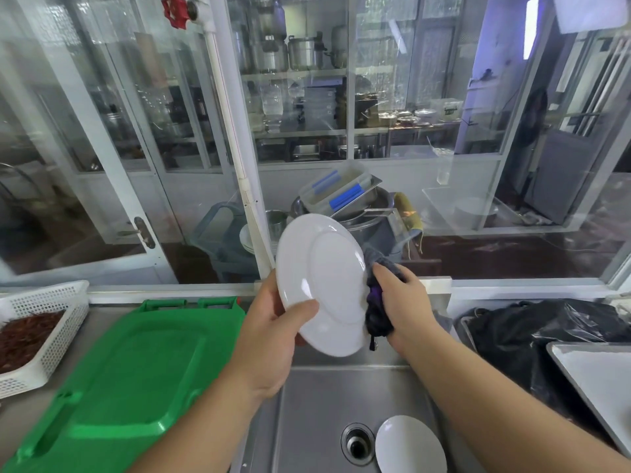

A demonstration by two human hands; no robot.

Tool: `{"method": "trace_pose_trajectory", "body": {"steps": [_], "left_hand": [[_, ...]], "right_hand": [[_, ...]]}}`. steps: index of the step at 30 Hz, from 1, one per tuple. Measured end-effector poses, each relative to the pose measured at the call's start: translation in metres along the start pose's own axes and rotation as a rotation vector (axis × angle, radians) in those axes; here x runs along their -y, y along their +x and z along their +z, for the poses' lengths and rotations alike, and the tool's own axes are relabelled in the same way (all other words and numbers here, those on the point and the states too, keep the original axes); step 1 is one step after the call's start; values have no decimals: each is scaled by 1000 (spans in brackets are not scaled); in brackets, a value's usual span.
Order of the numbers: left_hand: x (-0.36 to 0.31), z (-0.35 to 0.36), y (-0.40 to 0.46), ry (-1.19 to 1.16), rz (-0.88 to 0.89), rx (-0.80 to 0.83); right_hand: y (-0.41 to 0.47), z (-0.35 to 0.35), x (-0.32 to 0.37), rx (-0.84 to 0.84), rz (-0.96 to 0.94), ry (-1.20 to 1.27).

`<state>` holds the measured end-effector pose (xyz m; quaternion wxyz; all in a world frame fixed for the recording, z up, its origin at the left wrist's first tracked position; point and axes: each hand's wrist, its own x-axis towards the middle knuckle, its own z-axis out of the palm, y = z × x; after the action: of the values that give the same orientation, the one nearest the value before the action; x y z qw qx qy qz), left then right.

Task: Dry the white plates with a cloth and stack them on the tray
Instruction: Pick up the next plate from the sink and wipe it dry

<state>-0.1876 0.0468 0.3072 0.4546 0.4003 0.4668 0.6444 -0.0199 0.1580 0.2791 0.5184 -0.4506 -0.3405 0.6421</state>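
Drying goes best if the left hand (273, 331), pinching the round white plate (321, 285) by its rim, turns it while the right hand (403, 308), clutching the dark grey cloth (377, 315), wipes both faces

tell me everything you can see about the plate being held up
The held plate is round, plain white and glossy, with a broad flat rim around a shallow centre; it looks like ceramic or melamine. It is tilted above the sink. The left hand grips its lower left edge, thumb on its face. The right hand presses a dark cloth against its right edge.
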Motion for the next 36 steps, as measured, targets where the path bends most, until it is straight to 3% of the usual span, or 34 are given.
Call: {"method": "trace_pose_trajectory", "body": {"steps": [3, 7, 12, 19, 22, 25, 30, 36], "left_hand": [[-21, -6, 8, -73, -144, 42], [-33, -11, 12, -2, -284, 75], [-21, -7, 5, 71, -240, 146], [-10, 1, -7, 29, -226, 175], [-11, 6, -10, -56, -195, 100], [-15, 8, -9, -143, -134, 4], [-18, 8, -2, -219, -38, -103], [-6, 4, 12, -271, 46, -237]], "right_hand": [[1, -7, 12, -24, -143, -177], [-2, -10, 32, 32, -296, -401], [-9, -7, 42, 102, -485, -698], [-22, 21, 61, 350, -1127, -1161], [-13, 25, 69, 246, -1081, -1169], [2, 19, 76, 120, -887, -1161], [3, 4, 57, 65, -682, -1165], [-25, 4, 11, -15, -565, -1126]]}}
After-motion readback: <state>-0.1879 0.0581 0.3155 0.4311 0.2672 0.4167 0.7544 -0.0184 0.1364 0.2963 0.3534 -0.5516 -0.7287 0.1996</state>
